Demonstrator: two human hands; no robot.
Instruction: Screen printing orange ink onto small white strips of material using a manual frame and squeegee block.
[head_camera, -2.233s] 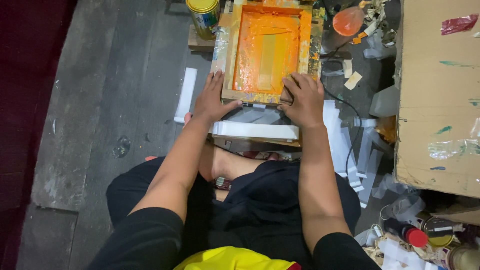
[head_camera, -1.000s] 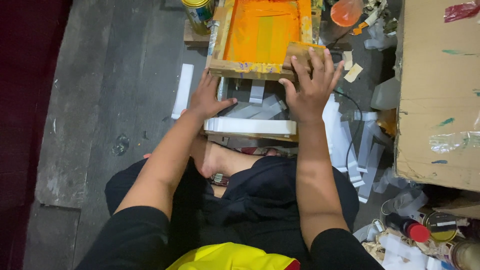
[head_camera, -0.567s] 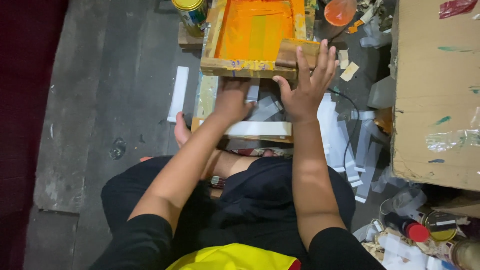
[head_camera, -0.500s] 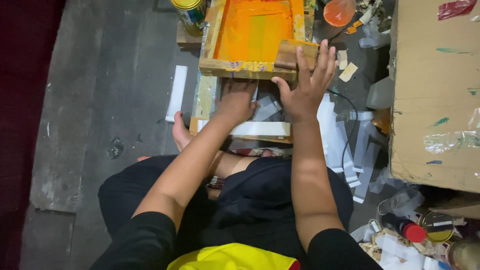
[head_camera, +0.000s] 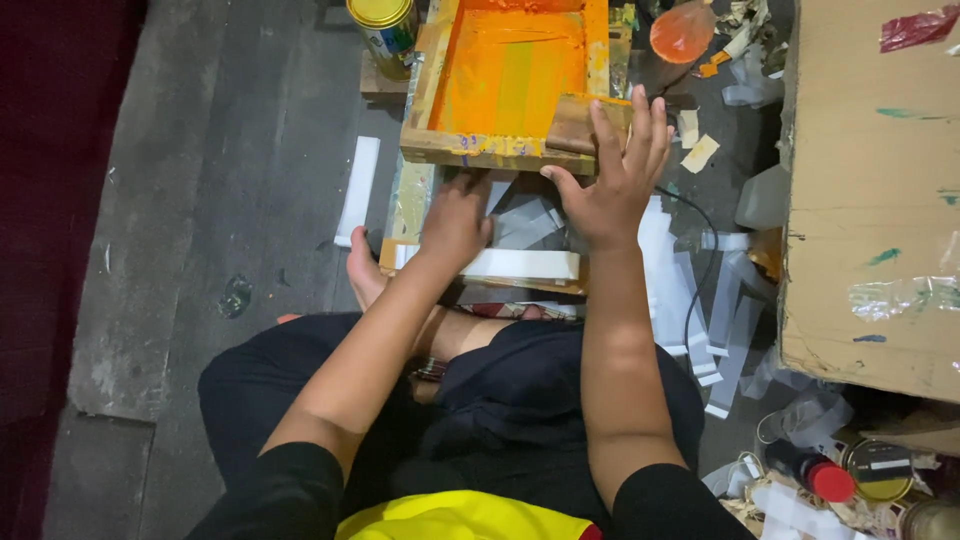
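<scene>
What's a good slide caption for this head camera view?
Right hand tilts up orange-inked screen frame; left hand reaches beneath it.

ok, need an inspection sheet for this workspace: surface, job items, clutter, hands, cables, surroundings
Surface: grey plank floor, stained; the person sits on it cross-legged.
Job items: wooden screen frame coated in orange ink, near edge raised; white strip on a wooden board beneath it.
Clutter: loose white strips, paper scraps, gold-lidded tin, orange cup, red-capped bottle.
Hands: left hand reaches under the frame, over the board; right hand spread on the frame's near right corner and a wooden block there.
Cables: thin black cable running among the strips.
Surroundings: ink-marked cardboard at right; dark red fabric at left.
</scene>
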